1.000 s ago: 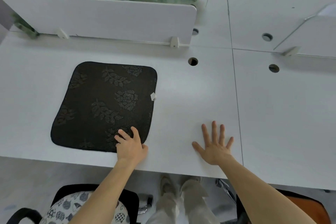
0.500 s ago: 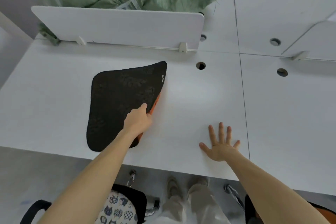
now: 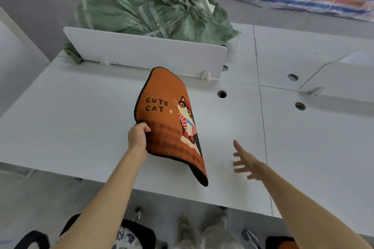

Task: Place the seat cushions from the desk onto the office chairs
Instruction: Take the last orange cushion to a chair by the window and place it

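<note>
An orange seat cushion [image 3: 166,115] with a black edge, a cat picture and the words CUTE CAT hangs lifted above the white desk [image 3: 60,123], its printed side facing me. My left hand [image 3: 138,136] grips its left edge, thumb curled over the front. To the right my right hand [image 3: 245,162] hovers over the desk with fingers spread, holding nothing. At the bottom left an office chair [image 3: 131,236] shows a cat-patterned cushion on its seat. Another chair [image 3: 281,243] with an orange cushion shows at the bottom right.
A white divider panel [image 3: 145,50] stands along the desk's back, with a green woven sack [image 3: 145,4] behind it. Round cable holes [image 3: 222,94] dot the desk. A second divider [image 3: 344,79] sits at the right. My feet [image 3: 202,232] stand between the chairs.
My left hand has lifted the cushion off the desk and turned it over from black underside to orange printed side. My right hand has risen from flat on the desk.
</note>
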{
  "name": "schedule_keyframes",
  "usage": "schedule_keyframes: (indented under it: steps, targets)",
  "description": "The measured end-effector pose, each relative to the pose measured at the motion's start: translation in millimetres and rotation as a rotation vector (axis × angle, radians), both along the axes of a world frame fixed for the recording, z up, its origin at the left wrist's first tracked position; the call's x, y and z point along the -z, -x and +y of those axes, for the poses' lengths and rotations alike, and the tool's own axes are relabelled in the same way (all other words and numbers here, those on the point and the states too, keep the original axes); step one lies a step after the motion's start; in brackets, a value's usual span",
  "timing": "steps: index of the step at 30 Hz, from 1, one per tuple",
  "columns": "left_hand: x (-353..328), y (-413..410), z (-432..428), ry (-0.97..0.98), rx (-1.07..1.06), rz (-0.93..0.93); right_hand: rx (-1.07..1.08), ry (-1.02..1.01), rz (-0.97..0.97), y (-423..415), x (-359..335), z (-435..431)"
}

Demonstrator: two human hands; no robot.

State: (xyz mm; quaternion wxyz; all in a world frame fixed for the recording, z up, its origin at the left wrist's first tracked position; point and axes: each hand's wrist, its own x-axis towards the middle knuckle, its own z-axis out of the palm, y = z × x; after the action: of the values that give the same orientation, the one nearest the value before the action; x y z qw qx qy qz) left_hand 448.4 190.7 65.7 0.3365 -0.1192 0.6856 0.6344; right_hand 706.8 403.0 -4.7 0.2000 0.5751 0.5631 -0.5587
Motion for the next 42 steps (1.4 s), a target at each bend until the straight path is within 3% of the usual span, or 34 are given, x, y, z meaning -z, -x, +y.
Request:
schedule_keyframes:
  steps: [4,7,11,17,20,23,30,34,37,42]
  targets:
    - [50,-10,-35,0.2,-0.078,-0.125,-0.038,0.017,-0.026,16,11,-27]
    - [87,-18,-65,0.35,-0.095,-0.116,-0.092,0.021,-0.035,29,21,-49]
    - [122,-23,-101,0.505,0.082,-0.008,-0.188,-0.062,0.021,41,35,-72]
    - [137,-24,-135,0.631,0.256,0.122,-0.074,-0.018,0.128,64,53,-91]
    - [140,-20,-151,0.63,0.207,0.119,-0.068,0.058,0.147,72,57,-92]
    - [141,-17,-166,0.596,0.168,0.12,-0.116,-0.031,0.158,74,54,-92]
    - [142,9,-151,0.639,0.164,0.068,0.077,-0.135,0.201,58,40,-74]
    - [142,18,-126,0.686,0.315,0.172,0.028,-0.207,0.166,42,30,-67]
    - [136,24,-100,0.674,0.433,0.141,0.021,-0.299,0.119,18,26,-65]
    - [108,1,-33,0.463,0.505,0.09,0.338,-0.357,0.084,-35,5,-60]
